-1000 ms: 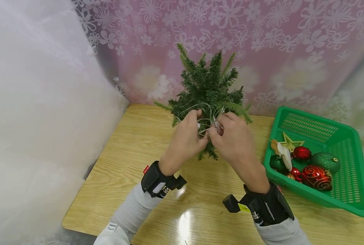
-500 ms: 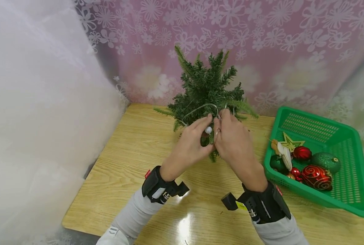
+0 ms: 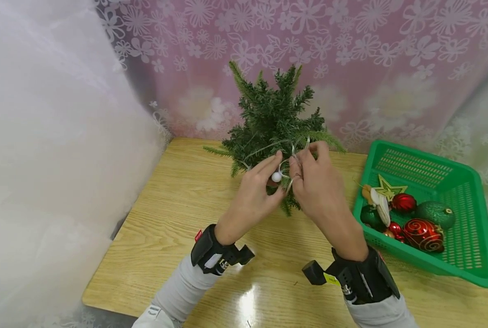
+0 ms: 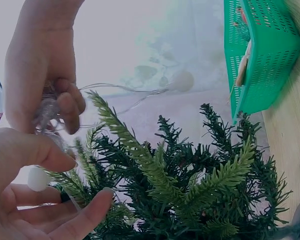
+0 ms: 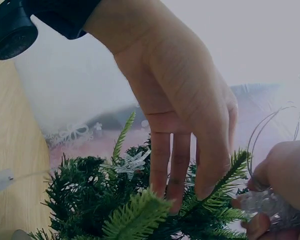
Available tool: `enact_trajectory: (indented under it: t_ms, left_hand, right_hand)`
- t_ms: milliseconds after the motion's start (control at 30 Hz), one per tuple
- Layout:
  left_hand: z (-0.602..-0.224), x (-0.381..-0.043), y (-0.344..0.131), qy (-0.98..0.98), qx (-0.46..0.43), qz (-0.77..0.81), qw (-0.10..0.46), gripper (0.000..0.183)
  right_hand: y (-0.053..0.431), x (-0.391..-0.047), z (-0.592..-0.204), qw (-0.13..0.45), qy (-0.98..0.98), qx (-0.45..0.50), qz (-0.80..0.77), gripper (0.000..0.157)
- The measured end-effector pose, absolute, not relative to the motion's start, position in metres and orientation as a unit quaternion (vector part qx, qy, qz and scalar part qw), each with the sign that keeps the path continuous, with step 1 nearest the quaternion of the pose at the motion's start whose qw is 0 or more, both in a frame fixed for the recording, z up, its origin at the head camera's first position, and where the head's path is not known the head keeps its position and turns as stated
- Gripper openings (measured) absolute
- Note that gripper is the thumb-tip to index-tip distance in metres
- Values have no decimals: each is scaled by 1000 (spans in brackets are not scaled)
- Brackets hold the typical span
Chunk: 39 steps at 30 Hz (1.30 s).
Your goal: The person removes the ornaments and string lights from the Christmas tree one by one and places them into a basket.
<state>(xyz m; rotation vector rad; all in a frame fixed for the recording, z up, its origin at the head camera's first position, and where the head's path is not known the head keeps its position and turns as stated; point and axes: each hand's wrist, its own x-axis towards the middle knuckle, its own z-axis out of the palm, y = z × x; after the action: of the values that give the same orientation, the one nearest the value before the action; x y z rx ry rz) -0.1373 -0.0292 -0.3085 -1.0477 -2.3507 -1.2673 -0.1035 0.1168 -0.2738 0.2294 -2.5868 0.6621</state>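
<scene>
A small green artificial Christmas tree [image 3: 272, 109] stands at the back of the table, with clear wire of string lights draped over its front. My right hand [image 3: 319, 182] grips a bunch of these string lights, and the bundled wire [image 4: 49, 112] shows between its curled fingers in the left wrist view. Close by, my left hand [image 3: 254, 193] reaches among the front branches, its thumb and fingers spread apart. A white ball bulb [image 3: 276, 176] sits in the gap between them; whether they touch it is unclear. In the right wrist view, my left fingers [image 5: 177, 175] point down, nearly straight, over the branches.
To the right, a green plastic basket [image 3: 467, 218] holds several red and green baubles and a gold star [image 3: 389, 187]. A clear star [image 5: 132, 165] lies on the branches in the right wrist view. A pink floral curtain [image 3: 350, 68] hangs behind the tree.
My left hand has shifted slightly right and its fingers have spread around the white ball bulb. My right hand has drawn a little to the right with the string lights, and a wire loop shows between the hands.
</scene>
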Motion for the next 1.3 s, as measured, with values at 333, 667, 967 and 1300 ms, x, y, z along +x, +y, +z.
enact_trajectory:
  t_ms: [333,667,967,1300]
  left_hand:
    - [-309,-137,-30,-830,-353,-400,164,55]
    - [-309,-137,-31,-838,-356,-381,161,61]
    - [-313,-143,-38,-791,-384,-440,183,62]
    - [-317,-148,-73,-711,-383,-484,338,22]
  right_hand:
    - [113,-105,-270,364,-895,116,231,32]
    - [114,-96,-264,433,-869,153,187,25]
    - [114,-78,-260,363,-878,186,250,15]
    - [111,-62,-274,327,-848,243,338,32]
